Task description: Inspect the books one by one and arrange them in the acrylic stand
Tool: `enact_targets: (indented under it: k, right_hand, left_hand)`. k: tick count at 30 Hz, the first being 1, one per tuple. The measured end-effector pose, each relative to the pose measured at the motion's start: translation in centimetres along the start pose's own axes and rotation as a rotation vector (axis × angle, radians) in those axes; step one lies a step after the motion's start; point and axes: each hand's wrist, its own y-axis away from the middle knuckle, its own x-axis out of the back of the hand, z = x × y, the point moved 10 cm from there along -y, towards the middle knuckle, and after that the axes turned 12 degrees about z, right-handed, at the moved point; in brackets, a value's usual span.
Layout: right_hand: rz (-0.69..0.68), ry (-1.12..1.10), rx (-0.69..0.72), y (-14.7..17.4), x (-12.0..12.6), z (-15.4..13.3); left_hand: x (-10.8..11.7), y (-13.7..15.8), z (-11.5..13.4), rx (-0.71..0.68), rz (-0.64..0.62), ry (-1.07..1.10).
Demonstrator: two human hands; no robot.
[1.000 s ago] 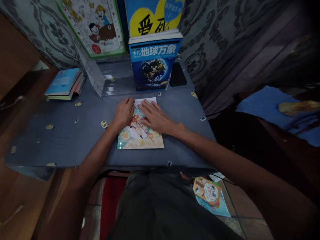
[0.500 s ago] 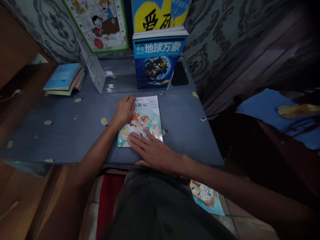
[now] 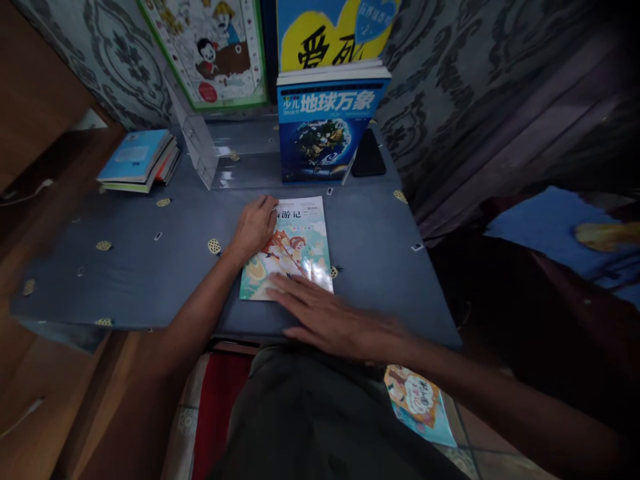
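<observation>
A thin picture-covered book (image 3: 295, 250) lies closed and face up on the table near its front edge. My left hand (image 3: 257, 225) rests on the book's upper left edge, fingers stretched out and covering part of the title. Over the lower part of the cover is my right hand (image 3: 325, 313), palm down with fingers extended, slightly blurred; whether it touches the cover I cannot tell. Behind the book, a blue book with an Earth picture (image 3: 320, 133) stands upright in a clear acrylic stand (image 3: 200, 150).
Several stacked books (image 3: 137, 159) lie at the table's left. A black phone (image 3: 369, 153) sits right of the stand. A yellow-and-blue book (image 3: 325, 33) and a green-framed picture (image 3: 220, 57) stand behind. Below the table's right front edge is a colourful book (image 3: 420, 403).
My right hand has slid down and a little right on the cover, uncovering more of its picture. The left hand stays at the book's edge. The view has shifted slightly.
</observation>
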Motion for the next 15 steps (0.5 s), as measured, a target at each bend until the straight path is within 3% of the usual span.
enact_targets:
  k: [5,12,15]
  right_hand:
    - [0.227,0.070,-0.203,-0.3,2.6,6.3]
    - [0.365,0.229,-0.373,-5.0,4.7,14.0]
    - [0.437,0.248,-0.430,-6.0,5.3,15.8]
  left_hand:
    - [0.4,0.1,0.0,0.009,0.033,0.011]
    - [1.2,0.5,-1.8,0.121,0.121,0.056]
    - [1.8,0.9,-2.7,0.167,0.154,0.072]
